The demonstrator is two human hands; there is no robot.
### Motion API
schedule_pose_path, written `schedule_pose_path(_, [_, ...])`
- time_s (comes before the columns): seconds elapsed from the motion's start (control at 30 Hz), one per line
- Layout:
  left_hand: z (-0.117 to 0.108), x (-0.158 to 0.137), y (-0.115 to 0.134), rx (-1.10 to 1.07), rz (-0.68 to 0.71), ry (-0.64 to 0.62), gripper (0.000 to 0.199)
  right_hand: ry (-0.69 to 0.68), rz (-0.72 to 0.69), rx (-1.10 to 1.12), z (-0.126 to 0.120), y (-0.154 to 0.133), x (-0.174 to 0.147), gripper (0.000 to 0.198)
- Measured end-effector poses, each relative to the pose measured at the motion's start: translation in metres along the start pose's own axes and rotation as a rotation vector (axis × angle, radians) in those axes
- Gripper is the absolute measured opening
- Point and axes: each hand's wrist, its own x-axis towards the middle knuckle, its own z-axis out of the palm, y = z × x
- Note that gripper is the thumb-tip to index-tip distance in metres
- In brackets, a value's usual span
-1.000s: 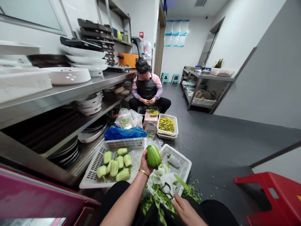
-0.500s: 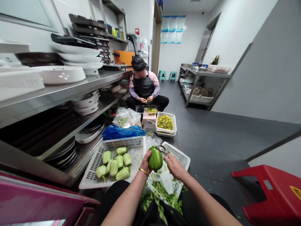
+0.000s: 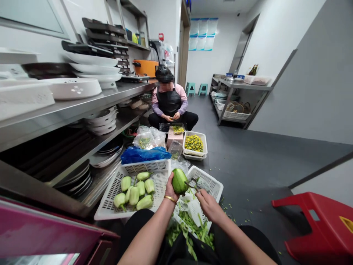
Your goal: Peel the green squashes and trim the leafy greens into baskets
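Note:
My left hand [image 3: 171, 187] is closed around a green squash [image 3: 179, 181], holding it above the baskets. Pale stripes run down its skin where peel is off. In my right hand [image 3: 207, 203] is a peeler [image 3: 192, 182], its head against or very near the squash's lower right side. Beneath both hands stands a white basket [image 3: 213, 178] with green peelings [image 3: 190, 222] and a white mesh sleeve [image 3: 195, 211]. Left of it, another white basket [image 3: 110, 184] holds several peeled pale-green squashes [image 3: 134, 195].
A co-worker [image 3: 169, 99] squats ahead, handling yellow flowers beside a tray of them [image 3: 193, 143]. A blue plastic bag [image 3: 145, 154] lies behind the left basket. Steel shelves with dishes [image 3: 93, 99] run along the left. A red stool [image 3: 317, 224] stands at right.
The peeler has moved down from the top of the squash to its lower right side. My right hand has dropped slightly, and the squash has tilted.

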Motion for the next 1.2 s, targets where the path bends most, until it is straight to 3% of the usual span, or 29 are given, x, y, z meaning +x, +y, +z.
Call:
schedule_pose_path(0.07, [0.000, 0.000, -0.002, 0.009, 0.036, 0.015, 0.025, 0.047, 0.010, 0.012, 0.005, -0.013, 0.007, 0.029])
schedule_pose_path(0.13, [0.000, 0.000, -0.001, 0.006, 0.086, 0.042, 0.024, 0.060, 0.043, 0.036, 0.026, -0.007, -0.003, 0.030])
schedule_pose_path(0.23, [0.001, -0.001, 0.006, -0.016, 0.115, 0.093, 0.025, -0.042, 0.075, 0.052, 0.060, 0.031, -0.038, 0.033])
schedule_pose_path(0.3, [0.002, -0.003, 0.012, -0.047, 0.107, 0.088, 0.028, -0.146, 0.099, 0.034, 0.065, 0.055, -0.055, 0.032])
schedule_pose_path(0.4, [0.002, -0.004, 0.015, -0.051, 0.067, 0.018, 0.033, -0.167, 0.119, -0.016, 0.040, 0.059, -0.046, 0.031])
schedule_pose_path(0.57, [-0.003, -0.005, 0.003, 0.099, -0.037, -0.129, 0.029, 0.015, 0.017, -0.013, -0.021, -0.001, 0.024, 0.032])
schedule_pose_path(0.67, [-0.006, -0.004, -0.002, 0.155, 0.027, -0.206, 0.031, 0.026, -0.004, -0.014, -0.024, -0.024, 0.042, 0.029])
schedule_pose_path(0.73, [-0.007, -0.002, -0.001, 0.158, 0.110, -0.204, 0.032, 0.046, -0.006, -0.018, -0.007, -0.023, 0.029, 0.026])
schedule_pose_path(0.83, [-0.006, 0.001, 0.004, 0.117, 0.175, -0.135, 0.030, 0.015, 0.037, 0.004, 0.031, 0.000, -0.017, 0.028])
schedule_pose_path(0.97, [-0.002, 0.000, 0.013, 0.023, 0.070, -0.050, 0.036, -0.220, 0.114, 0.059, 0.055, 0.046, -0.066, 0.027])
schedule_pose_path(1.07, [-0.001, -0.005, 0.014, 0.025, -0.082, -0.062, 0.051, -0.215, 0.110, 0.018, 0.031, 0.053, -0.057, 0.028])
schedule_pose_path(1.2, [-0.002, -0.010, 0.006, 0.099, -0.160, -0.062, 0.041, -0.055, 0.024, -0.020, -0.026, 0.019, -0.005, 0.030])
